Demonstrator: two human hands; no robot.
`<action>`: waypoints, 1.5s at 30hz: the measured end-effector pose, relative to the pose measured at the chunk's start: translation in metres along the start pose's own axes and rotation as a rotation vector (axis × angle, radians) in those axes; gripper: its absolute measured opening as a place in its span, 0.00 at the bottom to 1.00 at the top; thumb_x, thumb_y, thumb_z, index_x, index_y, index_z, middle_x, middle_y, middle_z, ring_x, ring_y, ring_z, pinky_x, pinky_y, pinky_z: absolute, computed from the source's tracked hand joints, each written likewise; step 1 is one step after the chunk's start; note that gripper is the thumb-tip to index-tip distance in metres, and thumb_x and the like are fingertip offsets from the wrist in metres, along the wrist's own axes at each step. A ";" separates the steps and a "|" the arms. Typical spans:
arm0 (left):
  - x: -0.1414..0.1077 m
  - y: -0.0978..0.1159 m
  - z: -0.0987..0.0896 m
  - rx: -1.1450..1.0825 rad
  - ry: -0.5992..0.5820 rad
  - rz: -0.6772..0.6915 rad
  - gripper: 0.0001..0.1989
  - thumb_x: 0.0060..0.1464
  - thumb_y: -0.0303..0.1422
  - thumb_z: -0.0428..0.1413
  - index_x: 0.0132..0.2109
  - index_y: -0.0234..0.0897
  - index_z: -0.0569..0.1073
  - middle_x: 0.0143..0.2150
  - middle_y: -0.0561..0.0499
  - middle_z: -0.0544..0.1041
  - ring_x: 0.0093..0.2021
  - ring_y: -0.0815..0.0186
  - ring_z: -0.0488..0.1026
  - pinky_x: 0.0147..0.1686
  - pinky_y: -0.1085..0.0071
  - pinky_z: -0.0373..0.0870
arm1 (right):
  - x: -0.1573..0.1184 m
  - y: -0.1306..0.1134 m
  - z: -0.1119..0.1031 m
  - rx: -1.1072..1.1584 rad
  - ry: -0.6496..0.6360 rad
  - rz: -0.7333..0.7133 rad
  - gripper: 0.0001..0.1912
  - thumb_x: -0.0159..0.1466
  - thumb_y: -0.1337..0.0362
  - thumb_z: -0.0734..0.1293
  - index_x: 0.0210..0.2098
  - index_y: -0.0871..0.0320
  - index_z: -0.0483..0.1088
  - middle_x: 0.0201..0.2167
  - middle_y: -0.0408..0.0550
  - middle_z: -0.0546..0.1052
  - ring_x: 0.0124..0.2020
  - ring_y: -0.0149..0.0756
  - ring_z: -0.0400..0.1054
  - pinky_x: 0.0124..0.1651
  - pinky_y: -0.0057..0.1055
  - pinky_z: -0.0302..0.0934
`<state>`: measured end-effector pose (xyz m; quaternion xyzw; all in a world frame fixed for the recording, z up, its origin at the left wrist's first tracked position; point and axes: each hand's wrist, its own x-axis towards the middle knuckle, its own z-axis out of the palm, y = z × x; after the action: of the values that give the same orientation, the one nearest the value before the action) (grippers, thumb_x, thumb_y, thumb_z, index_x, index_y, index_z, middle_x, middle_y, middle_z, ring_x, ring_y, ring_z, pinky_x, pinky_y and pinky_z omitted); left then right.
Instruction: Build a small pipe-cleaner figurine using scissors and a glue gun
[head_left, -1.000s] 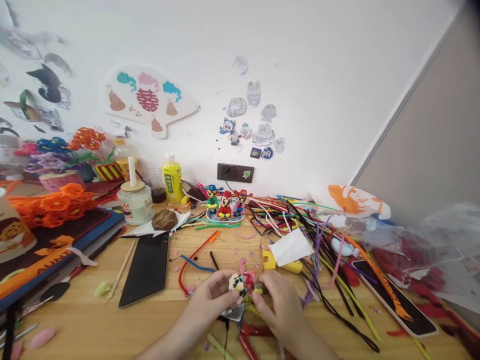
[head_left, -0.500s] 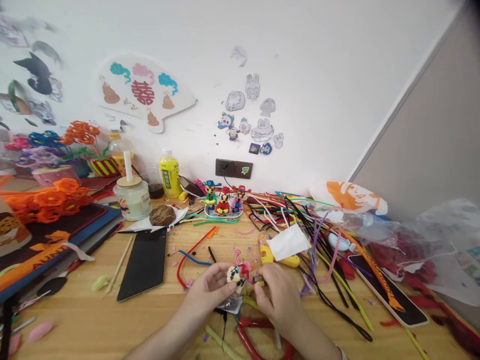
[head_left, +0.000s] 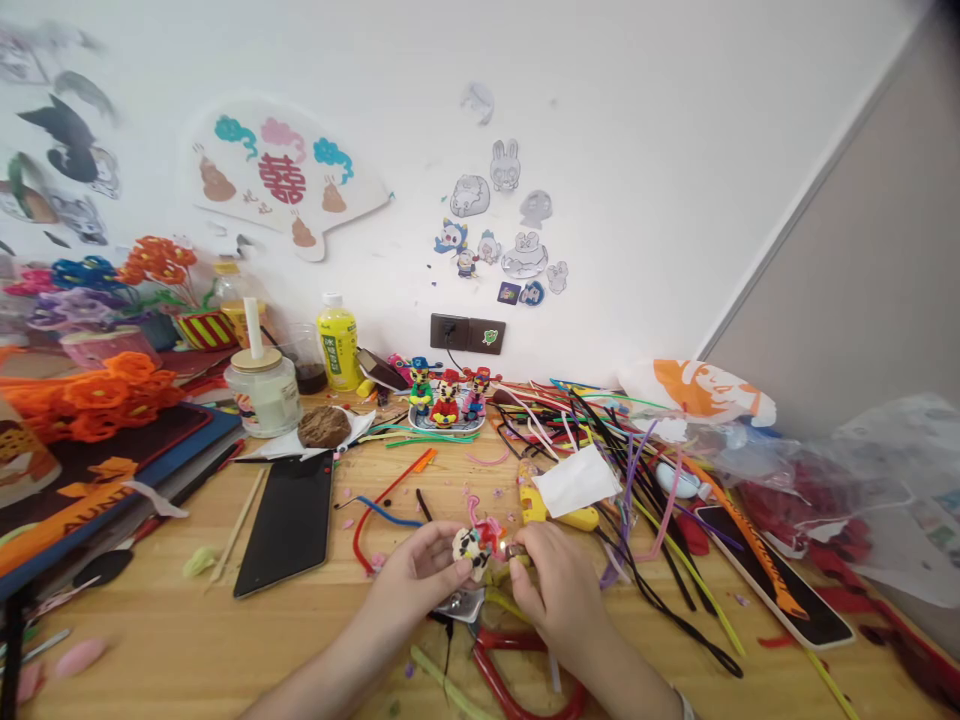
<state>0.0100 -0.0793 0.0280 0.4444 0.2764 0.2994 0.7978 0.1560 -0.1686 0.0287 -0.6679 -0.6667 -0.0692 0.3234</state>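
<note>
Between the thumb and fingers of my left hand [head_left: 431, 568] is a small craft figurine [head_left: 471, 550], cream with black spots and a red and pink part. My right hand [head_left: 551, 572] pinches a small dark piece with a shiny tip [head_left: 510, 548], its kind too small to make out. The tip is at the figurine's red side; I cannot tell whether they touch. Below my hands lie red-handled scissors [head_left: 495, 678], partly covered by my right hand. A yellow glue gun [head_left: 576, 518] rests just beyond it, under a white paper piece [head_left: 576, 480].
Three colourful figurines stand on a small tray [head_left: 427, 435] at the back. Many pipe cleaners [head_left: 622, 480] sprawl on the right near a phone [head_left: 795, 590]. To the left are a dark tablet [head_left: 289, 525], a jar [head_left: 262, 392] and a yellow bottle [head_left: 339, 345].
My right hand has brought the shiny-tipped piece slightly closer to the figurine's red side. My left hand keeps its hold on the figurine. The view has shifted slightly.
</note>
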 end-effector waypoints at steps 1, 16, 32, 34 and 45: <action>0.000 0.000 0.000 0.000 0.002 0.001 0.17 0.30 0.31 0.66 0.31 0.34 0.71 0.29 0.52 0.75 0.31 0.67 0.71 0.32 0.70 0.70 | 0.000 0.000 0.000 0.002 -0.002 -0.001 0.09 0.59 0.65 0.53 0.28 0.58 0.62 0.25 0.46 0.69 0.28 0.35 0.61 0.29 0.29 0.52; 0.002 -0.007 -0.002 -0.055 -0.085 -0.026 0.26 0.29 0.28 0.66 0.41 0.39 0.69 0.38 0.50 0.74 0.34 0.64 0.71 0.33 0.68 0.67 | -0.001 0.001 -0.002 -0.030 0.006 0.038 0.11 0.61 0.60 0.55 0.29 0.59 0.63 0.25 0.46 0.68 0.28 0.35 0.61 0.30 0.29 0.53; 0.004 -0.016 -0.008 0.032 -0.198 0.170 0.27 0.30 0.30 0.66 0.41 0.40 0.66 0.39 0.50 0.73 0.41 0.61 0.69 0.39 0.69 0.65 | -0.007 -0.013 0.012 0.236 -0.002 0.174 0.06 0.59 0.63 0.58 0.28 0.57 0.63 0.25 0.44 0.70 0.27 0.33 0.63 0.28 0.26 0.54; 0.003 -0.013 -0.006 0.064 -0.220 0.132 0.24 0.30 0.31 0.66 0.38 0.37 0.68 0.37 0.49 0.73 0.40 0.61 0.70 0.39 0.68 0.65 | -0.008 -0.014 0.013 0.285 -0.011 0.183 0.05 0.59 0.63 0.58 0.29 0.57 0.63 0.26 0.44 0.70 0.28 0.33 0.64 0.29 0.26 0.55; -0.002 -0.009 0.001 -0.003 -0.282 0.109 0.18 0.37 0.25 0.63 0.37 0.39 0.67 0.35 0.54 0.72 0.37 0.69 0.71 0.34 0.75 0.66 | -0.005 -0.013 0.005 0.332 0.038 0.202 0.05 0.58 0.64 0.59 0.31 0.58 0.63 0.27 0.44 0.70 0.30 0.33 0.64 0.33 0.28 0.55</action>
<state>0.0111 -0.0852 0.0203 0.4953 0.1364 0.2774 0.8119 0.1414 -0.1715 0.0264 -0.6675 -0.5922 0.0619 0.4471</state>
